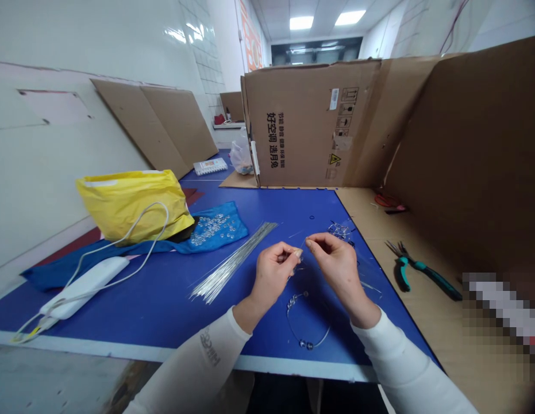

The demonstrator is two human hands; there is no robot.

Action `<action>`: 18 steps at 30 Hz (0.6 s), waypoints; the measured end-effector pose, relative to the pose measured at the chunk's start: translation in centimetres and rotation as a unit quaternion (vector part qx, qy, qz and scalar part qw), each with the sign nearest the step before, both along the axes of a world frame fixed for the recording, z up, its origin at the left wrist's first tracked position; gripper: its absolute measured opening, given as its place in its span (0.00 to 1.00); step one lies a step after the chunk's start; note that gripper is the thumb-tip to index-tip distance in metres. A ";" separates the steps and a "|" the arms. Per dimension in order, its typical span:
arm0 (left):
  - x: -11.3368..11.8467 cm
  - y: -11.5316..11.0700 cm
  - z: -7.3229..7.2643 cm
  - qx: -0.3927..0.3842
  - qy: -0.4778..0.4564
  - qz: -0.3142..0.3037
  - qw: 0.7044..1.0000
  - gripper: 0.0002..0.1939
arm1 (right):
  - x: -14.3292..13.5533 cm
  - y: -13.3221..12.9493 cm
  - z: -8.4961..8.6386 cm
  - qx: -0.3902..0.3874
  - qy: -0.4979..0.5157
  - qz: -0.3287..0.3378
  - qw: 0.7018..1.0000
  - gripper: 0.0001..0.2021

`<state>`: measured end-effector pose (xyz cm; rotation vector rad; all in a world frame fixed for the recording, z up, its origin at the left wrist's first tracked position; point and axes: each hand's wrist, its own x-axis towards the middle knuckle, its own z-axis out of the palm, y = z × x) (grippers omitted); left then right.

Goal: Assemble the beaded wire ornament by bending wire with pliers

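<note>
My left hand (276,267) is closed in a pinch, with a small clear bead (299,257) at its fingertips. Close beside it, my right hand (334,261) pinches a thin wire (303,244) between thumb and forefinger; the wire's far end is hard to make out. Below both hands, a bent wire loop (288,315) strung with clear beads rests on the blue tabletop (267,339). A bundle of straight silver wires (235,264) lies left of my left hand. Beyond my right hand is a small pile of wire and clear pieces (341,231).
Clear beads (213,228) lie on a blue cloth (237,221), beside a yellow bag (135,201). A white power strip (84,287) with its cord sits at left. Pliers (416,265) lie on cardboard at right. Tall cardboard panels (310,126) stand behind.
</note>
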<state>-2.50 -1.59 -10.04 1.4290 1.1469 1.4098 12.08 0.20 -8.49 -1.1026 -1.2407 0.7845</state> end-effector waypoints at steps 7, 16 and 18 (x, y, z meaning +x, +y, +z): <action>-0.1 -0.1 0.3 -0.005 0.011 -0.016 1.000 0.10 | 0.0 -0.1 0.0 -0.024 0.040 0.026 0.999 0.09; 0.2 -0.3 0.6 -0.007 0.029 -0.021 0.999 0.09 | -0.4 -0.3 -0.1 -0.037 0.085 0.041 0.995 0.08; 0.1 -0.3 0.6 -0.002 0.035 -0.025 0.999 0.09 | -0.4 -0.3 -0.1 -0.037 0.089 0.039 0.995 0.07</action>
